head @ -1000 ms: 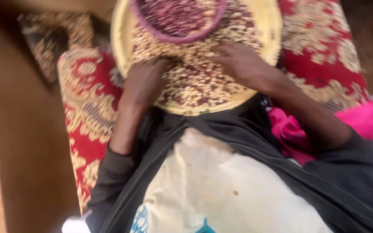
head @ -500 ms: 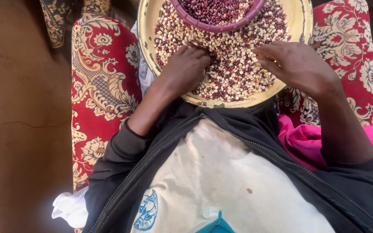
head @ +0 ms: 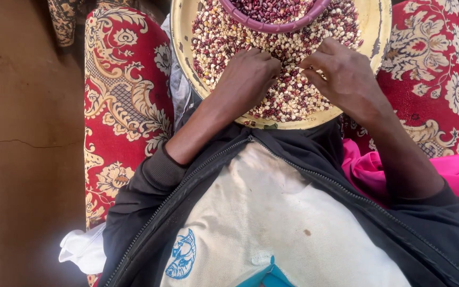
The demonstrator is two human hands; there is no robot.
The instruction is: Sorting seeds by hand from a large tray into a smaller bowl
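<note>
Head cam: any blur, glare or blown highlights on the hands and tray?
Head view: sharp, no motion blur on left hand or right hand; soft daylight, no glare on the yellow tray; white cloth at lower left slightly overexposed; tray top cropped by the frame.

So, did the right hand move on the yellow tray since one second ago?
Yes. The right hand shifted toward the tray's middle, closer to the purple bowl.

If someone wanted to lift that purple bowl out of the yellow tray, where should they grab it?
Probably by the rim of the purple bowl, from above at its near edge: the rim is thick and exposed, while its base sits buried among the beans in the yellow tray.
</note>
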